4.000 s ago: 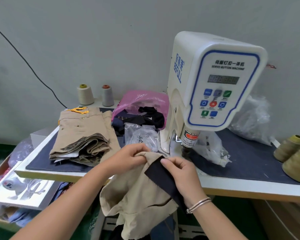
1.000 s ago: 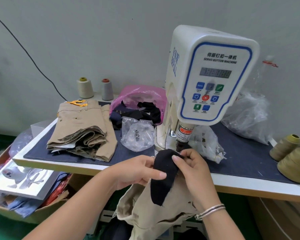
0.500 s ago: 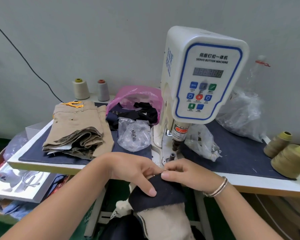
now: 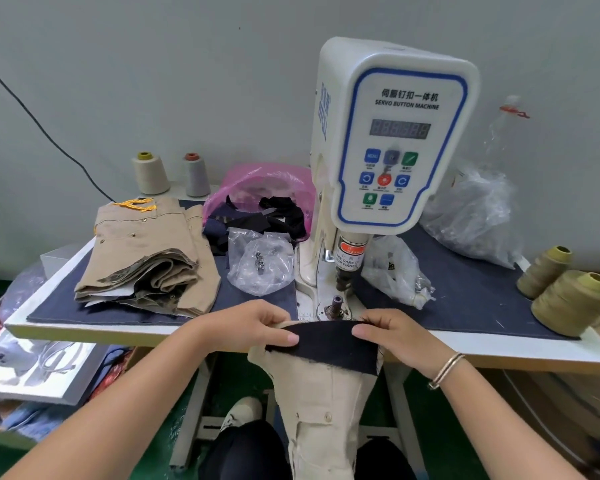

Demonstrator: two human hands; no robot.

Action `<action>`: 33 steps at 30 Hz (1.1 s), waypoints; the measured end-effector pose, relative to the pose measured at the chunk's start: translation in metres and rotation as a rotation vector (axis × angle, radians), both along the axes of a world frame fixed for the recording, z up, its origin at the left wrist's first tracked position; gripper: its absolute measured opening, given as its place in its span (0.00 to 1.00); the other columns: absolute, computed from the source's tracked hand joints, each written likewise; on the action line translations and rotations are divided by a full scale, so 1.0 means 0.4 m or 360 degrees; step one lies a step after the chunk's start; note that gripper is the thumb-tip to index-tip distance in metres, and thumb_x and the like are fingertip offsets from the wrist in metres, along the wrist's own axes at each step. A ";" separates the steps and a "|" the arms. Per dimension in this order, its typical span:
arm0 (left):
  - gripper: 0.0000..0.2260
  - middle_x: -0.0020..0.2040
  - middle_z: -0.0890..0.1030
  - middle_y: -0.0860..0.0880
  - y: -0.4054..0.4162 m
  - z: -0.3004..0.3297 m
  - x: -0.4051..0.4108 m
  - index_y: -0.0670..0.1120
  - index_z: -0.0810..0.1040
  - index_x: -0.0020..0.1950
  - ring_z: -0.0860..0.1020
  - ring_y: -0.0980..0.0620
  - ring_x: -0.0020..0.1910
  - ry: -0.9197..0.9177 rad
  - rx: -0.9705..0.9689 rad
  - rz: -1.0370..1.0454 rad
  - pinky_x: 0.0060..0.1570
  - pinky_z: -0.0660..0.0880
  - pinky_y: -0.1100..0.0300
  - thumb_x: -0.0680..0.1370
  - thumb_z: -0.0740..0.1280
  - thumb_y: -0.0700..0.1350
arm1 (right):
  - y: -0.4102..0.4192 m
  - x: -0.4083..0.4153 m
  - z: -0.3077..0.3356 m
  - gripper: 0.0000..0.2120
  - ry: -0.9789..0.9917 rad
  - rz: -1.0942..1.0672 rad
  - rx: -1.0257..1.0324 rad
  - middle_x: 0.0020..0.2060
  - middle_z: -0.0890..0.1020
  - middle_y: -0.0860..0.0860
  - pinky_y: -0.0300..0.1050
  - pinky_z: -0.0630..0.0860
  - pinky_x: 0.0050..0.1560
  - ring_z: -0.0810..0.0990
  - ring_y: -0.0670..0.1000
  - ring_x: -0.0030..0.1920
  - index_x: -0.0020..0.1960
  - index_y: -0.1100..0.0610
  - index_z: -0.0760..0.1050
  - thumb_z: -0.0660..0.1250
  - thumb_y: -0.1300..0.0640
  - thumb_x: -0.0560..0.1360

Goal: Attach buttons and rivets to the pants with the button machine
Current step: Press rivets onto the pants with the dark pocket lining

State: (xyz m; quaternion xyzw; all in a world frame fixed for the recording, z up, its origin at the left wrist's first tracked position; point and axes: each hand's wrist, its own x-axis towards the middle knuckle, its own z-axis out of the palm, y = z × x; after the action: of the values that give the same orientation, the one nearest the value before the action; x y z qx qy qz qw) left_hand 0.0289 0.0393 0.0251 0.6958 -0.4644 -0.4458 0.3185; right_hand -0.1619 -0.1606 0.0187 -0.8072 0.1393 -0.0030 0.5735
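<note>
A: What's diff vs half a sec ago?
B: Both hands were pinched close together on the dark flap, low in front of the bench edge. Now they're spread apart w/ the flap stretched flat between them, raised to the bench edge right in front of the machine's lower post (image 4: pixel 336 301).

A: Grip?
B: Left hand (image 4: pixel 253 325) pinches the left end of the dark fabric strip (image 4: pixel 326 344), thumb on top, fingers curled under. Right hand (image 4: pixel 392 336) pinches the right end the same way; metal bangle (image 4: pixel 445 370) on that wrist.

A: Where are the pants?
B: Beige pants (image 4: pixel 321 403) hang from the two hands down past the bench (image 4: pixel 90 332) front, over the person's lap. Dark strip is their top edge, taut between the hands, just short of the post. A small pale button shows lower on the fabric.

A: Machine?
B: Servo button machine (image 4: pixel 392 140) stands directly behind the hands, punch head above the post, gap between the two clear.

A: Other stuff?
B: Folded beige pants stack (image 4: pixel 146 258) at left on the dark mat. Clear bag w/ metal bits (image 4: pixel 262 265) beside the machine base, pink bag of dark scraps (image 4: pixel 264 202) behind it. Crumpled clear bags to the right. Two thread cones (image 4: pixel 168 174) at the back left, two olive cones (image 4: pixel 565 289) far right. Nothing lies between the strip & the post
</note>
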 end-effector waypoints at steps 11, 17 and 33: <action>0.09 0.36 0.78 0.53 -0.037 -0.044 0.023 0.53 0.78 0.36 0.75 0.58 0.37 0.0124 -0.0291 0.0255 0.38 0.70 0.68 0.77 0.69 0.47 | -0.049 0.013 -0.030 0.11 0.0012 -0.0008 0.0215 0.46 0.84 0.49 0.39 0.75 0.54 0.80 0.47 0.49 0.49 0.51 0.82 0.62 0.63 0.79; 0.06 0.37 0.80 0.53 -0.038 -0.052 0.043 0.47 0.80 0.39 0.77 0.58 0.38 0.0115 -0.0312 0.0282 0.41 0.73 0.68 0.77 0.70 0.43 | -0.068 0.025 -0.017 0.09 0.0069 0.0036 -0.0015 0.46 0.84 0.45 0.32 0.74 0.51 0.80 0.41 0.48 0.52 0.52 0.80 0.63 0.62 0.78; 0.10 0.37 0.76 0.51 -0.017 -0.085 0.075 0.46 0.76 0.40 0.72 0.53 0.40 0.0112 -0.0262 0.0377 0.45 0.67 0.58 0.79 0.67 0.48 | -0.041 0.075 -0.065 0.17 -0.0249 -0.0499 0.0889 0.41 0.85 0.53 0.39 0.80 0.45 0.83 0.47 0.43 0.44 0.57 0.84 0.59 0.71 0.77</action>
State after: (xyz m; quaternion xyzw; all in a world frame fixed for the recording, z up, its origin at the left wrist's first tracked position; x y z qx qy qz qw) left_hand 0.0589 0.0324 -0.0089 0.7013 -0.4024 -0.3897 0.4409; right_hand -0.1319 -0.1769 -0.0071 -0.5847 0.2129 -0.1149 0.7743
